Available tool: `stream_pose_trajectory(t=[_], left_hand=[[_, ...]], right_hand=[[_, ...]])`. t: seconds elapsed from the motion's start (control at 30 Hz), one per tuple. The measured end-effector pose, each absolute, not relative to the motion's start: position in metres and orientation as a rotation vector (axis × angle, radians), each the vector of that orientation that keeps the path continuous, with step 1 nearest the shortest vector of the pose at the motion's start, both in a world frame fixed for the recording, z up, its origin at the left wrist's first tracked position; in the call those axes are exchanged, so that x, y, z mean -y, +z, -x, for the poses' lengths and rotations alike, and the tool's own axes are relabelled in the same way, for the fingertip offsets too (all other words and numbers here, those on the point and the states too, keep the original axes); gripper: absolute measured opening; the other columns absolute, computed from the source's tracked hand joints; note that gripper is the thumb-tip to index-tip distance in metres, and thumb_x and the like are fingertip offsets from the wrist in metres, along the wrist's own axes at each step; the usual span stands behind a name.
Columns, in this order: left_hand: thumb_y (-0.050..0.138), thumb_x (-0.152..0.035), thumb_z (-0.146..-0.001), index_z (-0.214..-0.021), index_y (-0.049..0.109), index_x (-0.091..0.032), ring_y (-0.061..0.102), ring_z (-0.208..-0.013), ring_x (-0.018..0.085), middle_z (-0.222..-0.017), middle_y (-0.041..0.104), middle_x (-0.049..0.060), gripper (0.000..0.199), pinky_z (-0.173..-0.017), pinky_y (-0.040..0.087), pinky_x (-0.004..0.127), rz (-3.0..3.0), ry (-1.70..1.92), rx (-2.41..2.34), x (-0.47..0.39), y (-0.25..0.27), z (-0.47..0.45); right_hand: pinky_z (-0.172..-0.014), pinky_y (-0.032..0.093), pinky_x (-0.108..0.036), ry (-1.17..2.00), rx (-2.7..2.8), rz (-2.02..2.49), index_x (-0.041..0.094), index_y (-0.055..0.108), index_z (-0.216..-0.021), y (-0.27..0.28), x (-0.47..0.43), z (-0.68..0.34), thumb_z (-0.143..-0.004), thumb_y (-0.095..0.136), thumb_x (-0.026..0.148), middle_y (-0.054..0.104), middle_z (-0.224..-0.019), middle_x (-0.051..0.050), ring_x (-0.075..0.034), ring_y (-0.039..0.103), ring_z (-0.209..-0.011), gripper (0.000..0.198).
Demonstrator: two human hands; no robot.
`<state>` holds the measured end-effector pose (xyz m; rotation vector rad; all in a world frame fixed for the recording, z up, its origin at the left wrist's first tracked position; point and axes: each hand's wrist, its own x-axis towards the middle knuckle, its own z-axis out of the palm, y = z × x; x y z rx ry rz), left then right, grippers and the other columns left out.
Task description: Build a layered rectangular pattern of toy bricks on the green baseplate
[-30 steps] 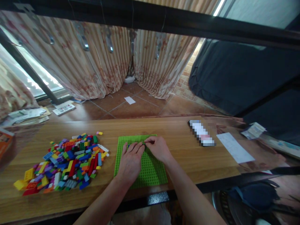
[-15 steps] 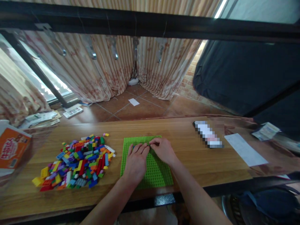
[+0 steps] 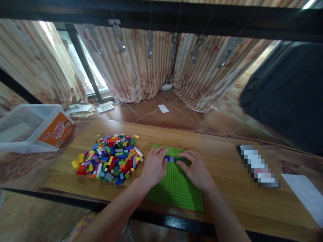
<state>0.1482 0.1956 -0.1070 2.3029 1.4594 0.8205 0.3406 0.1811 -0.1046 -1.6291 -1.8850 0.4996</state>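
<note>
While a short row of bricks (image 3: 172, 159) lay across the far part of the green board (image 3: 176, 191), both hands were close around it. It showed dark blue at left and purple in the middle; its right end was darker and partly covered, so its colour could not be told surely. At the left end, the left hand (image 3: 154, 166) had fingers and thumb curved on both sides, but whether they pinched the brick could not be told. At the right end, the right hand (image 3: 198, 169) kept thumb and forefinger apart, with a moderate gap. In my judgement, good work here required a level push straight downward, one hand steadying while the other pressed, so that no brick sat slanted on the studs. To the left of the board, a pile of loose bricks (image 3: 111, 158) lay on the wooden table (image 3: 227, 161).
</note>
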Motion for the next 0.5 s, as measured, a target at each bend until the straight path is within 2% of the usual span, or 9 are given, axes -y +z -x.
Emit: stream_pose_trajectory(t=[0.13,0.27,0.5], left_hand=[[0.057,-0.016,-0.087,-0.105,0.066,-0.015,0.054,-0.106,0.024,-0.109,0.062,0.009,0.020,-0.098,0.047,0.042,-2.372,0.719,-1.422,-0.1959,-0.1044,-0.1464],[0.052,-0.017,-0.091,-0.095,0.066,-0.017,0.054,-0.097,0.023,-0.099,0.060,0.008,0.014,-0.091,0.047,0.040,-2.416,0.628,-1.397,-0.1965,-0.1050,-0.1467],[0.048,-0.018,-0.094,-0.098,0.064,-0.016,0.052,-0.098,0.023,-0.101,0.060,0.008,0.016,-0.091,0.045,0.041,-2.436,0.631,-1.408,-0.1947,-0.1025,-0.1492]], right_hand=[[-0.096,0.040,-0.046,0.405,2.024,1.689,0.029,0.073,-0.099,-0.1073,-0.1809,-0.3353,-0.084,0.062,0.028,0.067,-0.109,-0.006,-0.026,0.055,-0.108,0.019],[-0.092,0.042,-0.044,0.381,2.081,1.658,0.027,0.073,-0.096,-0.1083,-0.1823,-0.3331,-0.086,0.059,0.027,0.067,-0.107,-0.007,-0.025,0.055,-0.106,0.017],[-0.090,0.041,-0.042,0.294,2.100,1.616,0.027,0.071,-0.097,-0.1081,-0.1815,-0.3343,-0.088,0.056,0.026,0.067,-0.106,-0.006,-0.024,0.056,-0.103,0.017]])
